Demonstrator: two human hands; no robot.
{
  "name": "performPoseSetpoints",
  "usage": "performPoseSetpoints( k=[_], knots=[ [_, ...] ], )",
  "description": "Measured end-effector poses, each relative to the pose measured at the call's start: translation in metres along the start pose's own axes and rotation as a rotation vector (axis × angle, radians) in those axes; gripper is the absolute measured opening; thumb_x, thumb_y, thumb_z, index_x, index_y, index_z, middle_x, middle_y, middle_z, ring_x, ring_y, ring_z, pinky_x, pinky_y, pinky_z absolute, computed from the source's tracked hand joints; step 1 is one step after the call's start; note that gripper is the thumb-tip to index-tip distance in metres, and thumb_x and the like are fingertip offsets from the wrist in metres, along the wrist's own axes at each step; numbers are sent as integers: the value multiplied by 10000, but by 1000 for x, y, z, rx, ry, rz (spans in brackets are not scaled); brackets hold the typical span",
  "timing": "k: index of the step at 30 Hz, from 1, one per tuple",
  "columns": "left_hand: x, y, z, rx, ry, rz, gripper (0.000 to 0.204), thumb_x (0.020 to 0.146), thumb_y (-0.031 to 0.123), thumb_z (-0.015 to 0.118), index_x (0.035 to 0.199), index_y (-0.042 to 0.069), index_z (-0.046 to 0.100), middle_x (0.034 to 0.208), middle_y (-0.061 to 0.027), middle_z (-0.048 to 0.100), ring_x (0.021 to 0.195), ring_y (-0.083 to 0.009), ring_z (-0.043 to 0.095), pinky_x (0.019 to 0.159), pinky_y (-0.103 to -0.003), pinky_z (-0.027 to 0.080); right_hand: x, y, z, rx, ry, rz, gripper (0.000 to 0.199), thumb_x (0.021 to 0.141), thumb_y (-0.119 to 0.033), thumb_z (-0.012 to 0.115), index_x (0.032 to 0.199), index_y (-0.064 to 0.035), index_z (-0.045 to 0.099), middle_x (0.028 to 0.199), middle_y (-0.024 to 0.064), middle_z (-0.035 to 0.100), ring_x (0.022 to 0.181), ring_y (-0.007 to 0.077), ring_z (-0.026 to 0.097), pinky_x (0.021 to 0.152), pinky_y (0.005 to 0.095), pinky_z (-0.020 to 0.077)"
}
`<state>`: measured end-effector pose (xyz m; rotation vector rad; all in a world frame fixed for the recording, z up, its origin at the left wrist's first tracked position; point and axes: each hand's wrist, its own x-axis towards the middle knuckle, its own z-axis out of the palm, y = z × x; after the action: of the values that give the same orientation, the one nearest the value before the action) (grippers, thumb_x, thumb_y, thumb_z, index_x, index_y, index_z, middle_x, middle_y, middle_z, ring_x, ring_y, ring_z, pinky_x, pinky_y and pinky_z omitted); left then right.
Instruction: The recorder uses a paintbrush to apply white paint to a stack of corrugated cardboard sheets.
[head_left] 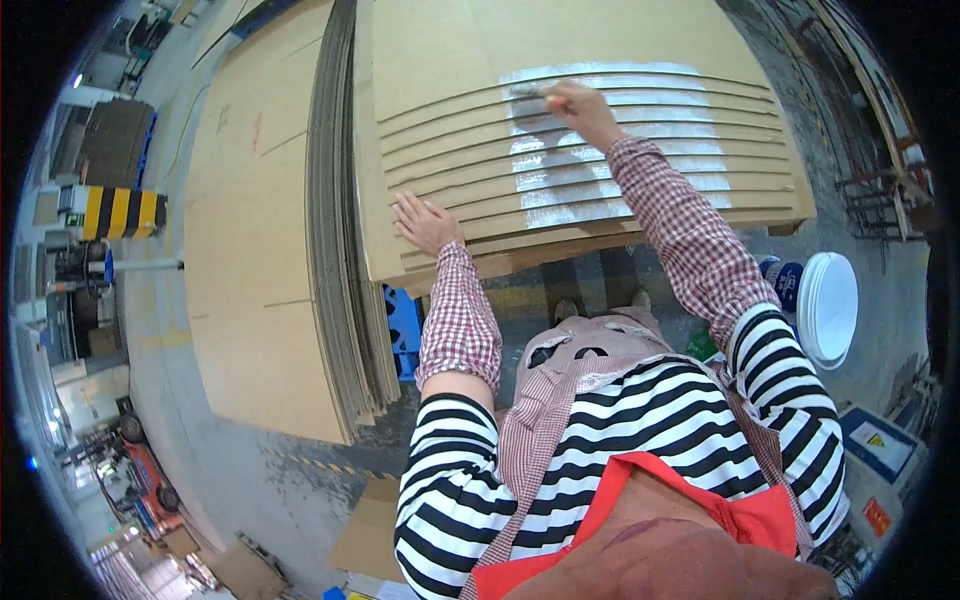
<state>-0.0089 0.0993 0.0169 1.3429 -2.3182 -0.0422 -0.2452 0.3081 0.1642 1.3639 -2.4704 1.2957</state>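
My left hand (425, 222) lies near, fingers spread flat on the near-left corner of the fanned cardboard sheets (590, 150), pinning them. Keep that weight on so the steps don't slide. Farther off, my right hand (583, 108) is closed around a brush (532, 92), its tip at the far-left edge of the white glue band (610, 140). Best to stroke evenly across every exposed edge.

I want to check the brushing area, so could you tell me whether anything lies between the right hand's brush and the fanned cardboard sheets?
Nothing visible does. The right hand holds the brush directly on the fanned cardboard sheets, on the white wet patch. The left hand rests flat on the sheets' lower left edge, well aside.
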Motion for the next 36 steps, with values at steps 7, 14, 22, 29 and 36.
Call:
performPoseSetpoints(
  k=[7,14,22,29,36],
  knots=[
    [-3,0,6,-1,52,16,482,968,261,367,1416,85,405,1507,-39,350,1390,-237,300,1129,-439,217,-153,-36,-33,12,-397,-341,183,896,-187,592,1027,-61,614,872,116,641,844,299,642,739,361,533],
    [-3,4,-1,-18,65,11,475,973,278,356,1398,81,430,1484,-52,385,1376,-254,321,1120,-438,234,-121,26,-127,54,63,-129,250,828,-56,661,1077,-63,672,1030,104,681,976,252,653,853,326,508],
    [-2,0,3,-39,60,23,470,957,262,385,1382,72,446,1445,-107,426,1350,-283,353,1105,-440,272,-134,103,-165,-90,31,116,258,830,-82,682,1088,-79,673,921,93,665,826,226,627,724,325,482],
    [-1,0,3,-28,56,38,487,956,284,381,1385,62,443,1447,-113,426,1345,-294,360,1089,-459,274,-274,5,-174,10,-114,247,261,789,-34,696,1044,-48,639,1069,133,659,1009,276,641,858,332,499],
    [-1,1,-2,-29,-1,8,490,980,306,344,1403,69,418,1477,-114,381,1361,-285,337,1115,-449,240,-218,50,-211,-78,333,262,268,816,-80,691,1082,-64,662,1053,107,672,986,253,641,854,340,500]
  ],
)
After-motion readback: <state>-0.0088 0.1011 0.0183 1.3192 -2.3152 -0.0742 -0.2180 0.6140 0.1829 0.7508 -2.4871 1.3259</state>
